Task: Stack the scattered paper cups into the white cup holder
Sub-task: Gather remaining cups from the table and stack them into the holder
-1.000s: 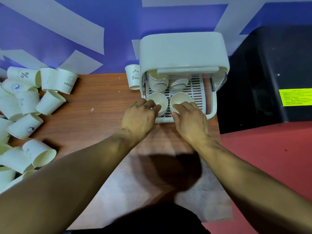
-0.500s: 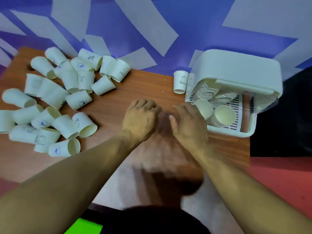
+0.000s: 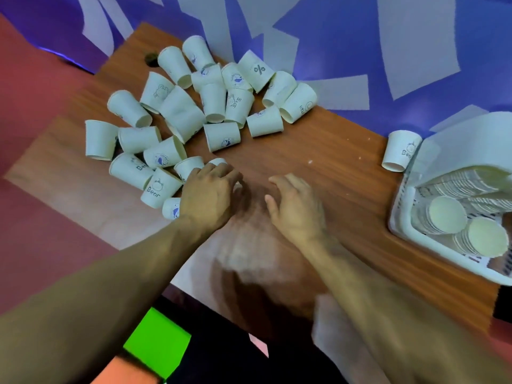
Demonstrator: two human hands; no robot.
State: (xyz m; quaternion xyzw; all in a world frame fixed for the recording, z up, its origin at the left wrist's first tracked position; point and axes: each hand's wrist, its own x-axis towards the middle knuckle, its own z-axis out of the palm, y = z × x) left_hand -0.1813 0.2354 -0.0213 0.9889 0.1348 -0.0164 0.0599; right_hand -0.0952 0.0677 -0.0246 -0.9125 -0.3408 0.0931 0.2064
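- Reaching back for the loose cups [image 3: 213, 106], which lie tumbled at the table's [image 3: 318, 151] left end; both my hands have left the holder [image 3: 410, 234], where stacks already lie.
- My left hand [image 3: 207, 195] comes down over the nearest cup, fingers curled; whether it grips yet, I cannot tell.
- My right hand [image 3: 297, 209] hovers beside it, fingers slack, holding nothing.
- One lone cup [image 3: 400, 151] stands just beside the holder.
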